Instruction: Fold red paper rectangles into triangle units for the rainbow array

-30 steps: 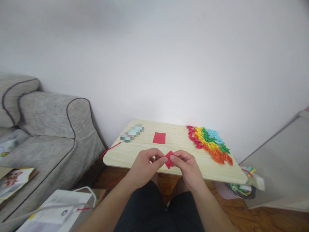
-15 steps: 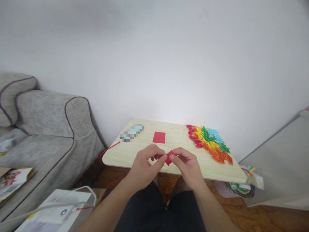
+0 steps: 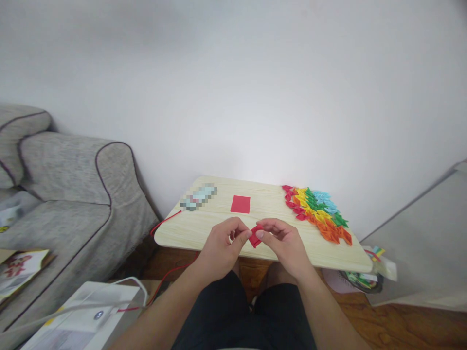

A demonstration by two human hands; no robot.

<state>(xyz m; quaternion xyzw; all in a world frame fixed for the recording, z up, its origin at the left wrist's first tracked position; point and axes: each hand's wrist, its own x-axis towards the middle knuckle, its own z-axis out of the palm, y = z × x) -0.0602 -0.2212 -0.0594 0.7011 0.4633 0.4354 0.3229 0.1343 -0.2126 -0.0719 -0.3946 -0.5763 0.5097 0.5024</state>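
Observation:
A small folded piece of red paper [image 3: 255,236] is pinched between both hands above the near edge of the table. My left hand [image 3: 226,245] is closed, thumb and forefinger on the paper's left corner. From the other side, my right hand [image 3: 282,240] grips it with the thumb laid over its face. Beyond the hands, a flat red paper square [image 3: 240,204] lies on the light wooden table [image 3: 204,233]. To the right, folded paper pieces [image 3: 317,211] in red, orange, yellow, green and light blue lie in a cluster.
A blurred-out, pale oblong object [image 3: 199,197] with a red cord [image 3: 166,222] lies at the table's left. A grey sofa [image 3: 73,175] stands left, a white box [image 3: 83,316] at lower left. A bin [image 3: 365,282] holding scraps is beside the table's right end.
The folded red paper has turned slightly in my fingers and shows more of its face. Both hands keep hold of it. The whole view has shifted a little.

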